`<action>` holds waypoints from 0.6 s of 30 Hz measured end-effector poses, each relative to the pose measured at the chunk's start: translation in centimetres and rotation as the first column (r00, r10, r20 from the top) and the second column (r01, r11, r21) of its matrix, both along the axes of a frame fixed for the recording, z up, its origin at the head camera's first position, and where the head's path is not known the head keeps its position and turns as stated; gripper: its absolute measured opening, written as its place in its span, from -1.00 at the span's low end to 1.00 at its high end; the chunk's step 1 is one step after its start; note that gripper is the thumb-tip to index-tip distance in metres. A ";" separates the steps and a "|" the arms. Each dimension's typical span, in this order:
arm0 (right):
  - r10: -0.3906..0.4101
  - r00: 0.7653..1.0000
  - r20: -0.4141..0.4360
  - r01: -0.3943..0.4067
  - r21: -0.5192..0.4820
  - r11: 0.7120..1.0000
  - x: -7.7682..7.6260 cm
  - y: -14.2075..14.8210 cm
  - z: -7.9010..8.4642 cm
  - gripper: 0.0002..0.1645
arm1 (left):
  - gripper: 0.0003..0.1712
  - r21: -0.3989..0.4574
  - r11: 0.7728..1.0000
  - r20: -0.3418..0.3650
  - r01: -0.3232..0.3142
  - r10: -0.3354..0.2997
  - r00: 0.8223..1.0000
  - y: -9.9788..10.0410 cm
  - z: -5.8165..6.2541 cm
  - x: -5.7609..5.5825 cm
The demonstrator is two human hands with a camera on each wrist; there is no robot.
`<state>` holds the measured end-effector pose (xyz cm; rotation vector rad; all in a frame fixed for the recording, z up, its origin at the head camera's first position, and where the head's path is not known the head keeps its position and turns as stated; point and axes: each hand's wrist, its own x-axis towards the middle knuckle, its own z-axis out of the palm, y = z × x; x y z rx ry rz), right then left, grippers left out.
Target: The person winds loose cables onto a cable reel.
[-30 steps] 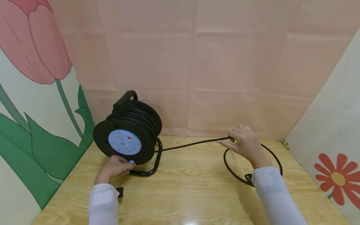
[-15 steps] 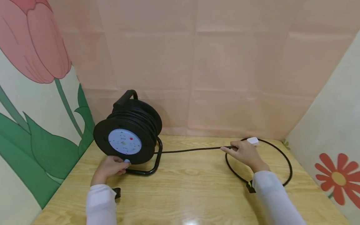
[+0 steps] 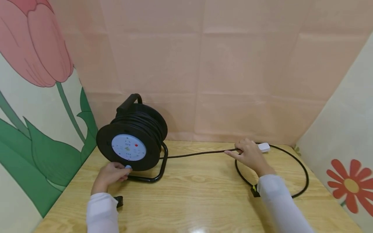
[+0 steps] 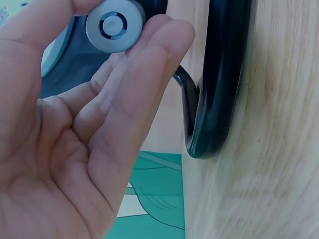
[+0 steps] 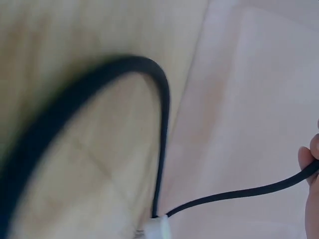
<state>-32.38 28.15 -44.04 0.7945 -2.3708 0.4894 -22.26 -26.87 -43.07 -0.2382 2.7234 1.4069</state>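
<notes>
A black cable reel (image 3: 132, 139) with a pale blue socket face stands upright at the left of the head view. At its lower rim my left hand (image 3: 109, 174) pinches the round blue-grey crank knob (image 4: 113, 25). From the reel a black cable (image 3: 198, 154) runs right, slightly off the table, to my right hand (image 3: 250, 157), which pinches it between thumb and fingers. Beyond that hand the cable loops on the table. A white plug (image 3: 264, 147) lies just behind the hand. In the right wrist view, only a few fingertips (image 5: 315, 149) show, on the cable.
The reel's black tube stand (image 3: 151, 178) rests on the wooden table (image 3: 186, 200). A small black object (image 3: 118, 201) sits by the left sleeve; another with a yellow mark (image 3: 255, 191) is by the right sleeve. A pink sheet (image 3: 201, 71) hangs behind.
My left hand has moved left with the knob, and the reel's face has turned slightly. My right hand dipped, then rose a little. The white plug has come into view; the loop spreads farther right.
</notes>
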 end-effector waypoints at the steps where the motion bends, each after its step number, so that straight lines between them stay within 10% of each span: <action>1: -0.001 1.000 -0.004 0.001 0.002 1.000 0.0 -0.1 -0.3 -0.30 | -0.57 0.000 1.000 -0.007 -0.004 0.004 1.000 -0.1 0.0 0.0; 18: -0.045 0.999 0.013 0.046 -0.053 0.998 2.3 -2.1 -2.2 -0.54 | -0.55 -0.083 0.990 -0.104 -0.113 0.104 0.989 -1.5 0.1 0.9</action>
